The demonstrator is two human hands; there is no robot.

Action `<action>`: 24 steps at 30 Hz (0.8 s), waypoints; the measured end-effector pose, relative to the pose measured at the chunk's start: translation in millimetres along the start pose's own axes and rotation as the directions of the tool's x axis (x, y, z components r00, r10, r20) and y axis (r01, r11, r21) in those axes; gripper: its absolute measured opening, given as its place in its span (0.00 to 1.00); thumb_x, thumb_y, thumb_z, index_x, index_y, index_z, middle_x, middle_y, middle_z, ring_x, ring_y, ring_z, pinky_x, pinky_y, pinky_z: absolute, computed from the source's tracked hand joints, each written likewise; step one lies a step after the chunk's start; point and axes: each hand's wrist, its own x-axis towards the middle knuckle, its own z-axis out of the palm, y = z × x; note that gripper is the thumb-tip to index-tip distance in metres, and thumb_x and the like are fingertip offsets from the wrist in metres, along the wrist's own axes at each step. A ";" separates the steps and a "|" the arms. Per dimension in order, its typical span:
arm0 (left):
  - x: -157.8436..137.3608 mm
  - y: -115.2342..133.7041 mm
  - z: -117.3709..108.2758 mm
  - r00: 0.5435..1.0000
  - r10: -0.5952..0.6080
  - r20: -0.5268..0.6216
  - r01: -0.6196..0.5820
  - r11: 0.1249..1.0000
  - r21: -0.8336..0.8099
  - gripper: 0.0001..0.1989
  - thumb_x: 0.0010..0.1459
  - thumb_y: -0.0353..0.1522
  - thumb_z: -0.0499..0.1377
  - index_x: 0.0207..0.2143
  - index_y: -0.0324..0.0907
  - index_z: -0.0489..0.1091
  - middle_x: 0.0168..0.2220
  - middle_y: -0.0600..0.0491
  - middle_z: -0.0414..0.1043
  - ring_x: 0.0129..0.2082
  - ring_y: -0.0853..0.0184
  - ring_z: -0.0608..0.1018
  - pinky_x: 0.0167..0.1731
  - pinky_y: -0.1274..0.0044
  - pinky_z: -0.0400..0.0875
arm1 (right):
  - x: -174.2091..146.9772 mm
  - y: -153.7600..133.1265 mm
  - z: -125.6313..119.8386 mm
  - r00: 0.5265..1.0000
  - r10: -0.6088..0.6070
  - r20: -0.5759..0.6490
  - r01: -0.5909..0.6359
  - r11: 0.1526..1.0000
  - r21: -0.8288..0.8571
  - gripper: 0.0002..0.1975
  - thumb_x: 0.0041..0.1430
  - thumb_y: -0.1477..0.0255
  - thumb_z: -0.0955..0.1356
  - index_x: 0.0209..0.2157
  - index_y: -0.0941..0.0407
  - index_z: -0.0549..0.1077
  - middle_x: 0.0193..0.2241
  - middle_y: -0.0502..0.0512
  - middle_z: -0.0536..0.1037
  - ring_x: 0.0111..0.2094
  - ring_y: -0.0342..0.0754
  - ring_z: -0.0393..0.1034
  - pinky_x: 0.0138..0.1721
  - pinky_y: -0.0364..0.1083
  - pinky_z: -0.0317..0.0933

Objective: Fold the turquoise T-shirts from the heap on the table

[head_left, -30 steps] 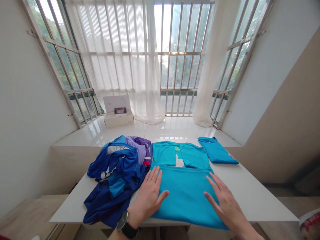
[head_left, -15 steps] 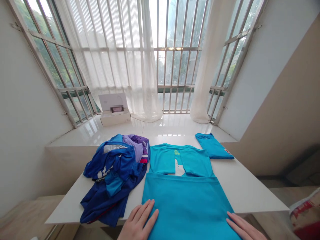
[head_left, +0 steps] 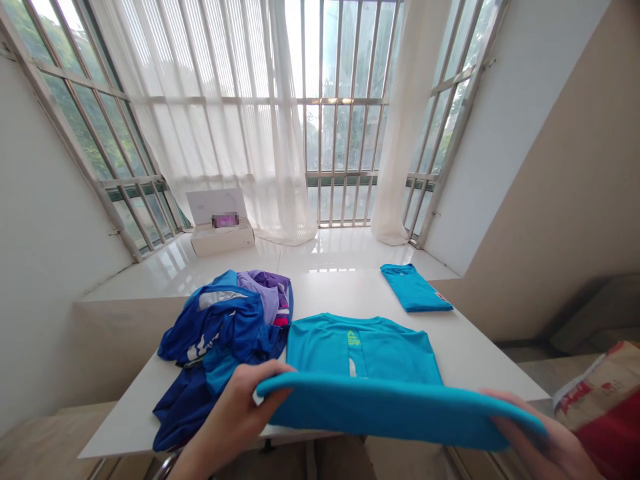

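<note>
A turquoise T-shirt (head_left: pixel 310 340) lies on the table with its collar away from me and a yellow-green logo near the neck. Its lower part is lifted off the near table edge as a folded band. My left hand (head_left: pixel 245 400) pinches the left end of that band between thumb and fingers. At the opposite end, my right hand (head_left: pixel 543 440) grips the cloth, somewhat blurred, its fingers partly behind the fabric. Left of the shirt sits a loose pile of blue and purple clothes (head_left: pixel 220 327). A folded turquoise shirt (head_left: pixel 417 290) rests at the back right.
The white table (head_left: pixel 480 360) meets a glossy window sill (head_left: pixel 340 250). On the sill stands an open white box (head_left: pixel 223 237) with a blurred item. White curtains (head_left: pixel 395 133) hang before barred windows. A red and tan bag (head_left: pixel 600 393) is beyond the table's right side.
Both hands went from lying flat on the shirt to gripping its near part at both ends and raising it. The shirt has slid toward me, and the view has shifted slightly.
</note>
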 end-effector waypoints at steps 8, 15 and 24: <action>126.2 -82.2 44.8 0.985 -0.050 -0.164 0.074 0.987 0.144 0.17 0.61 0.41 0.55 0.27 0.39 0.73 0.27 0.51 0.76 0.29 0.62 0.76 0.29 0.76 0.65 | 117.7 -8.7 74.6 0.997 -0.020 0.076 0.023 0.999 -0.035 0.25 0.56 0.47 0.63 0.35 0.53 0.76 0.33 0.56 0.83 0.36 0.57 0.77 0.36 0.49 0.68; 130.1 -113.3 65.0 0.972 -0.066 -0.226 0.129 0.953 0.276 0.12 0.62 0.35 0.56 0.25 0.41 0.67 0.27 0.49 0.74 0.30 0.60 0.77 0.32 0.74 0.64 | 131.5 24.3 98.1 0.997 0.025 0.074 -0.013 0.988 -0.152 0.22 0.56 0.48 0.61 0.29 0.51 0.73 0.29 0.57 0.81 0.33 0.57 0.76 0.35 0.50 0.64; 124.1 -110.4 64.5 0.962 -0.108 -0.253 0.193 0.919 0.343 0.10 0.66 0.33 0.53 0.45 0.37 0.70 0.37 0.43 0.77 0.38 0.55 0.80 0.38 0.70 0.71 | 134.5 29.6 94.6 0.996 0.063 0.069 -0.048 0.978 -0.204 0.24 0.57 0.48 0.60 0.35 0.53 0.73 0.32 0.58 0.81 0.35 0.57 0.76 0.38 0.51 0.67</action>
